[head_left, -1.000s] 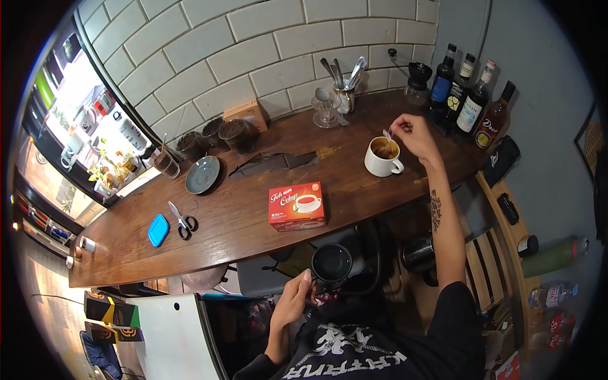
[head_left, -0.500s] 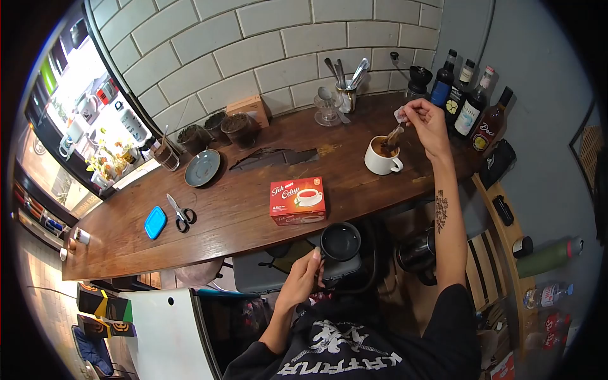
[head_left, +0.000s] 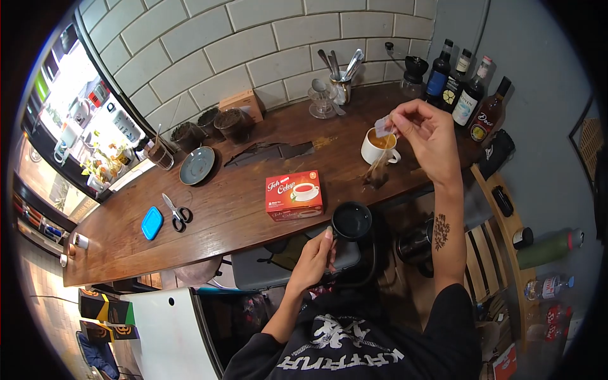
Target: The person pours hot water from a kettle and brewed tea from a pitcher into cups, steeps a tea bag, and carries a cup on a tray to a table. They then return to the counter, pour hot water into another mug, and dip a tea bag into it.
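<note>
My right hand (head_left: 430, 136) pinches the paper tag and string of a wet tea bag (head_left: 378, 172). The bag hangs outside the white mug (head_left: 373, 154), in front of its near side, over the wooden counter. Amber liquid shows inside the mug, whose handle points right. Off the counter's front edge, my left hand (head_left: 315, 258) is closed on the handle of a dark cup (head_left: 352, 221), held upright with its mouth facing up. To the left of that cup, a red tea box (head_left: 294, 195) lies on the counter.
Scissors (head_left: 178, 214), a blue lid (head_left: 152, 223) and a grey plate (head_left: 197, 166) lie on the left of the counter (head_left: 234, 221). Brown-filled cups (head_left: 234, 125) and a spoon holder (head_left: 341, 88) stand by the wall. Several bottles (head_left: 465, 104) line the right corner.
The tea bag has come out of the white mug and moved toward me, with my right hand nearer too. My left hand has shifted the dark cup slightly right and up.
</note>
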